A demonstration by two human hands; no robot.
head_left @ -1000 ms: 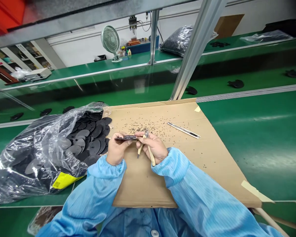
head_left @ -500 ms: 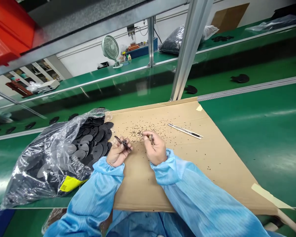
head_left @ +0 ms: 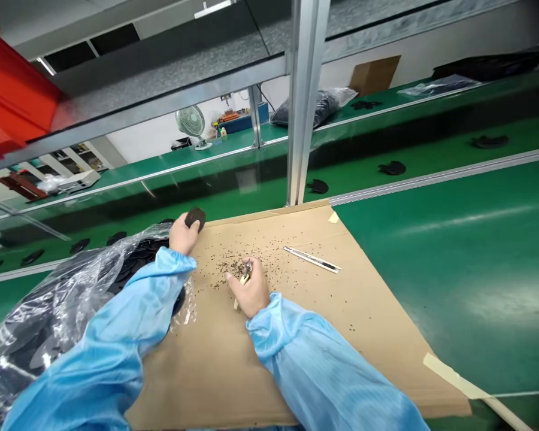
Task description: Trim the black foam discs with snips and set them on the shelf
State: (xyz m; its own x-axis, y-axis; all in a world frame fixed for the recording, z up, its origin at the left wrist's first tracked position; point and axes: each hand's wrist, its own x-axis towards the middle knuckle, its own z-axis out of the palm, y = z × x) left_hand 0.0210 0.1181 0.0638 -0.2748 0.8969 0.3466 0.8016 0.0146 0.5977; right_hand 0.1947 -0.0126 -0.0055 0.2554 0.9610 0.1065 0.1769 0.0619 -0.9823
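My left hand [head_left: 184,234] pinches a thin black disc [head_left: 195,219] near the far left edge of the cardboard sheet [head_left: 215,359]. Beside and below that arm lies a clear plastic bag [head_left: 76,293] full of similar black discs, partly covered by my sleeve. Over the cardboard, my right hand [head_left: 250,290] is curled around a small tool with a pale handle [head_left: 244,279] and a metal part; its exact kind does not show. Tiny black bits [head_left: 227,263] are scattered around that hand. A slim white-handled craft knife [head_left: 312,259] rests to its right.
A green conveyor belt [head_left: 260,190] runs behind the cardboard, carrying spaced black pieces [head_left: 393,168]. An upright metal post [head_left: 302,108] rises at the cardboard's far edge. Tape [head_left: 456,377] fixes the near right corner. A red bin [head_left: 18,90] sits upper left.
My left hand has moved away and left with the black disc, from above the cardboard toward the belt. My right hand keeps the small tool. The view has shifted.
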